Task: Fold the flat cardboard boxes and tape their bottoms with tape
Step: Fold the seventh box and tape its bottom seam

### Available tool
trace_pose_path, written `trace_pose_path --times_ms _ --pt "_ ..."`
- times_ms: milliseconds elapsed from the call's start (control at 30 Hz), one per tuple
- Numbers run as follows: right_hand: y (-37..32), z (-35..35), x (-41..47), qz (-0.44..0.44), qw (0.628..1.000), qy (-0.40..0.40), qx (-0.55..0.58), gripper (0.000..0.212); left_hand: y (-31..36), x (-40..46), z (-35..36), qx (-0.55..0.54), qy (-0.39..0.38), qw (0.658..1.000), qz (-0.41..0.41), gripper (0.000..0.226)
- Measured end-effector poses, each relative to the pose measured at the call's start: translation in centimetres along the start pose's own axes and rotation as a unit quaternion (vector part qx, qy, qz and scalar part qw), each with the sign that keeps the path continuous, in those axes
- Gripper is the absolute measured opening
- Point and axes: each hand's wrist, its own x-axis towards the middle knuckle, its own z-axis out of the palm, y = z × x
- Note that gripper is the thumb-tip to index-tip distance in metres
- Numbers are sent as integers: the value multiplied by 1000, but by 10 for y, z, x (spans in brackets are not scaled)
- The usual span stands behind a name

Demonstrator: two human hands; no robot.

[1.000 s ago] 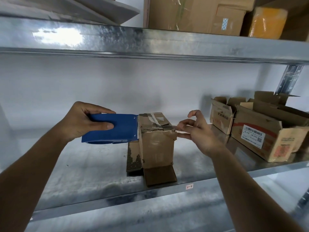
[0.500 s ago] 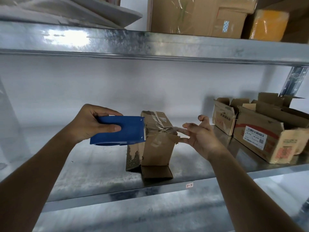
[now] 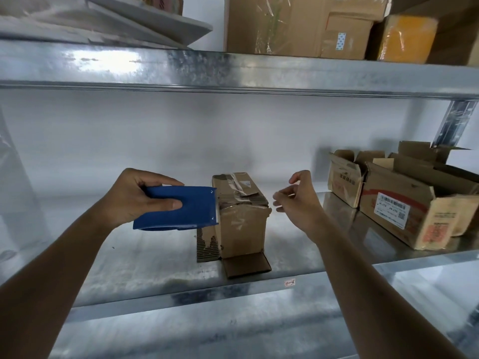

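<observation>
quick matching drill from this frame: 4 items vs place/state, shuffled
Items:
1 left hand
2 right hand
3 small box
4 labelled box

States:
A stands mid-shelf, tape across its top
B grips the blue dispenser
C lies on the shelf at right, flaps open
D holds nothing, just right of the small box

Pairs: 1-B, 2-D, 3-A, 4-C

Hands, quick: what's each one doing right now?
Left hand: grips the blue tape dispenser, held against the small cardboard box.
Right hand: open, holding nothing, just clear of the box.
</observation>
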Motion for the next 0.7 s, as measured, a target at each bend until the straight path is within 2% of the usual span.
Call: trace_pose_path --times_ms 100,333,567,700 --pt "8 0 -2 65 997 4 30 38 -1 -2 -2 -7 3 1000 1 38" --pt "27 5 -8 107 985 15 137 40 -2 1 3 -6 0 1000 2 41" --pt "40 10 -8 195 948 -11 250 51 -6 3 4 8 2 1000 -11 40" --pt "42 10 -2 202 951 -2 234 57 -8 4 7 9 4 1000 -24 38"
